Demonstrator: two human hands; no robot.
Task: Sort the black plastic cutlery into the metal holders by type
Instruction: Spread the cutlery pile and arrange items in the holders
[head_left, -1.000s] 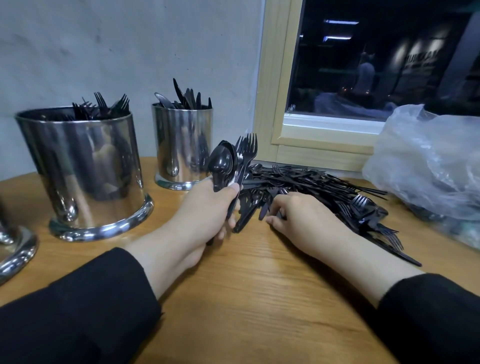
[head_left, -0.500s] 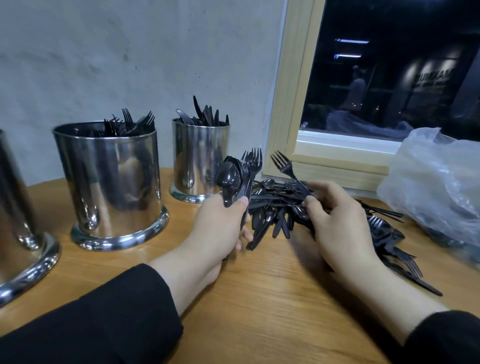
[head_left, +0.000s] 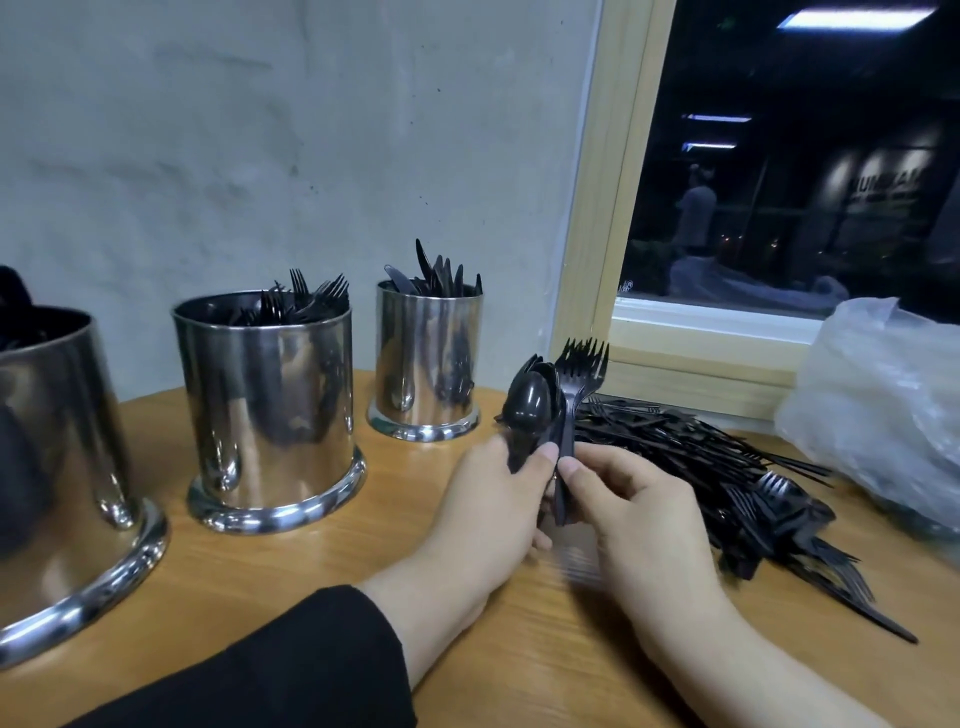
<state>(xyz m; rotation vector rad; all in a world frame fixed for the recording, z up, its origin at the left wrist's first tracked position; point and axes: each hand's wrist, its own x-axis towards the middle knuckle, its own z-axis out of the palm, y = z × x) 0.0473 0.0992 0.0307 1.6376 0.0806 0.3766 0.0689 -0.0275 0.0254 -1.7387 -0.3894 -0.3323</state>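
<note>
Polished steel fills the left of the scene: a large holder (head_left: 62, 467) cut off by the frame edge at the near left, with dark cutlery just showing above its rim. Right of it stands a second holder (head_left: 267, 410) with black forks (head_left: 306, 301) standing tines up inside it. Farther back and to the right is a smaller holder (head_left: 428, 358) with black knives (head_left: 441, 273) pointing upward. All three rest on the wooden table (head_left: 291, 566), against a grey wall.

Near the middle, the left hand (head_left: 488, 514), coming out of a black sleeve (head_left: 270, 670), has its fingers wrapped round a bunch of cutlery held upright: spoons (head_left: 530, 405) on the left of the bunch, forks in hand (head_left: 582, 364) on the right, tines up. The right hand (head_left: 639, 509) meets it from the right, thumb and forefinger pinching the handles of the same bunch just beside the left thumb. The two hands are touching or nearly so; which pieces each one holds cannot be told apart.

Behind and to the right of the hands lies the unsorted pile (head_left: 727, 467) of black plastic cutlery, spread across the table toward the near right, with fork tines sticking out at its edge. At the far right a crumpled clear plastic bag (head_left: 883, 405) sits on the table below a wood-framed window (head_left: 613, 208).
</note>
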